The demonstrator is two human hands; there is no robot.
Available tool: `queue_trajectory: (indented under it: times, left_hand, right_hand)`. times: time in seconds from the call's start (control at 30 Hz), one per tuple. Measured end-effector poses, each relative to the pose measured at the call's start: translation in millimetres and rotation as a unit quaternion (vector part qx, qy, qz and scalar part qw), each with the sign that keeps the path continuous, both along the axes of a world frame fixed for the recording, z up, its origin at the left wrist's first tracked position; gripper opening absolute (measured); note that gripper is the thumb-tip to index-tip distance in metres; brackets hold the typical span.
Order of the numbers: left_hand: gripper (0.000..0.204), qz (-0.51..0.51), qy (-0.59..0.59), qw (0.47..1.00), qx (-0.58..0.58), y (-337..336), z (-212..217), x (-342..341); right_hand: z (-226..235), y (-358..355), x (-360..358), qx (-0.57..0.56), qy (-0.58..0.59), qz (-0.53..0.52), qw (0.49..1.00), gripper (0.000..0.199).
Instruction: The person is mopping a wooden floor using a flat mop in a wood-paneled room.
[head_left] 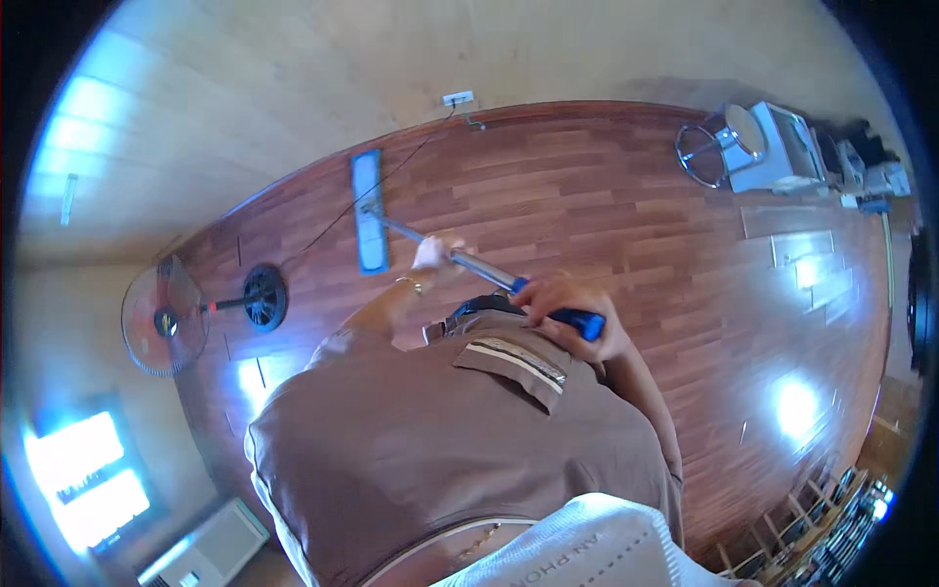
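A flat mop with a long light-blue head [369,220] rests on the wooden floor ahead of me, left of the middle. Its silver pole [486,270] slants from the head back toward my body and ends in a blue grip [579,321]. My left hand [437,252] is closed round the pole at mid-length, with a bracelet at the wrist. Near my waist, my right hand [570,305] wraps round the upper end by the blue grip.
A standing fan [168,325] with a round black base [264,296] is at the left. Its cord passes over the mop head to a wall outlet [458,98]. A round stool [736,137] and a white cabinet [782,152] stand far right; a wooden rack [797,528] is near right.
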State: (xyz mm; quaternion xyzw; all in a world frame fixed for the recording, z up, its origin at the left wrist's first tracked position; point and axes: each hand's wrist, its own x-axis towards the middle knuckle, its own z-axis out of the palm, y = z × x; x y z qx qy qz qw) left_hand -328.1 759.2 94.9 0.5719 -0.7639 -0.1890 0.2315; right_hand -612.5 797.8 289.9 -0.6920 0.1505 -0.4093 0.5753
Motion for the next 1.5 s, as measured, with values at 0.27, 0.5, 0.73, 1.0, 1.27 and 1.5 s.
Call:
queue_trajectory:
  times: [0.27,0.5,0.73,1.0,1.27,1.5]
  left_hand:
    - [0.039,-0.039,-0.031,0.998,-0.048,-18,54,-79]
    - [0.041,-0.313,0.082,0.944,-0.069,-7,131,-23]
    - [0.043,-0.538,0.145,0.829,-0.052,61,191,62]
    - [0.036,-0.605,0.182,0.767,-0.115,122,210,179]
    - [0.022,-0.602,0.083,0.782,-0.141,239,260,323]
    - [0.023,-0.721,0.106,0.683,-0.048,266,394,439]
  right_hand:
    - [98,-2,-99,0.072,0.013,-0.056,0.996,0.004]
    - [175,64,4,-0.038,-0.009,-0.178,0.983,0.014]
    - [238,201,175,-0.262,0.058,-0.235,0.934,0.023]
    - [231,340,426,-0.132,0.022,-0.495,0.859,0.011]
    - [273,478,636,-0.079,0.094,-0.6,0.791,0.002]
    - [422,478,775,-0.116,0.169,-0.56,0.802,0.033]
